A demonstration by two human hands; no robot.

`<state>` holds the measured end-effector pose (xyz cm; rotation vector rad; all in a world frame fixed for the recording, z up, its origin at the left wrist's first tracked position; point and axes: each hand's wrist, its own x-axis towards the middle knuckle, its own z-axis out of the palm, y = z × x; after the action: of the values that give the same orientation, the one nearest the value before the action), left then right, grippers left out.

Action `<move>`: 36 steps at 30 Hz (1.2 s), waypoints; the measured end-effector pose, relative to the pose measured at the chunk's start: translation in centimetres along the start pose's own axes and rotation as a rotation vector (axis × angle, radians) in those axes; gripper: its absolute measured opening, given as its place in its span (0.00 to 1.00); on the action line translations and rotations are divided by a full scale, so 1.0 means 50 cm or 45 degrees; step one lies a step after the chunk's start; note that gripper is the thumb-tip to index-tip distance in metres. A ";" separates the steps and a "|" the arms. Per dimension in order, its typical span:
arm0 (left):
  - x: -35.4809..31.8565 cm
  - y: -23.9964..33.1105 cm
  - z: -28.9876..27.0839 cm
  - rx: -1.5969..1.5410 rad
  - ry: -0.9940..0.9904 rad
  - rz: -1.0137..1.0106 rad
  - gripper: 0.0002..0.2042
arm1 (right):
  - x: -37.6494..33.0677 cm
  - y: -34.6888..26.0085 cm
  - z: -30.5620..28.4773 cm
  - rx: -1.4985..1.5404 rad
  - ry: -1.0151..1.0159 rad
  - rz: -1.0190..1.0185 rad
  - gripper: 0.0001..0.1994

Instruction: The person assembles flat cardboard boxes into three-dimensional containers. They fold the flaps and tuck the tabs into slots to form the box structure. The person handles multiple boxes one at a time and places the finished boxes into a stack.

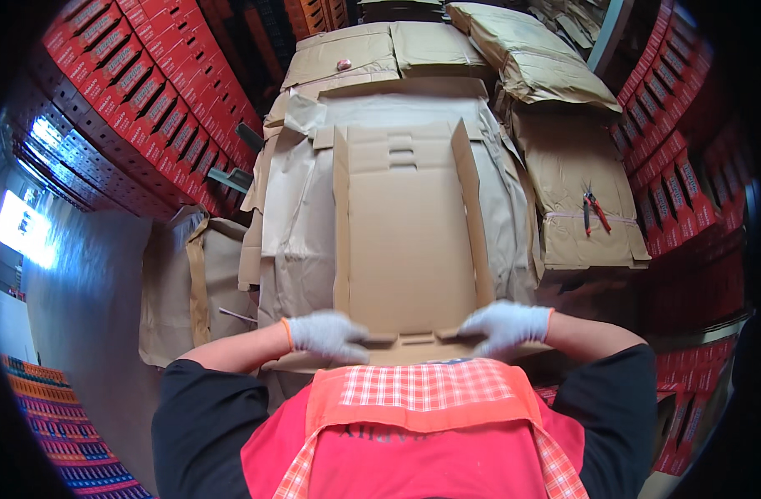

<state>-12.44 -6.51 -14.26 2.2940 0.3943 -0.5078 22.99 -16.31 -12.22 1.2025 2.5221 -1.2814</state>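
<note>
Both gloved hands — left hand [326,334], right hand [505,324] — are closed on the cardboard sheet's [409,241] near flap, pressed down

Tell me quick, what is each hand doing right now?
Left hand: closed, gripping the near edge flap of the flat cardboard box.
Right hand: closed, gripping the same near edge on the other side.

Flat brown cardboard box blank [409,241], side flaps raised, on paper-wrapped stack
</note>
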 end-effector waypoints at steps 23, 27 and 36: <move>0.179 -0.181 0.044 -2.325 1.805 0.077 0.36 | 0.120 0.279 -0.092 1.847 1.352 0.256 0.36; 0.224 -0.108 0.091 -2.653 1.745 0.122 0.19 | 0.001 0.084 -0.203 1.235 1.469 0.069 0.40; 0.408 -0.005 0.110 -2.727 0.582 0.035 0.12 | 0.042 -0.277 -0.317 -0.844 1.086 -0.079 0.37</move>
<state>3.98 -7.68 -27.53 0.2589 0.6190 0.4374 16.54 -8.56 6.39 1.6886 3.0921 0.2135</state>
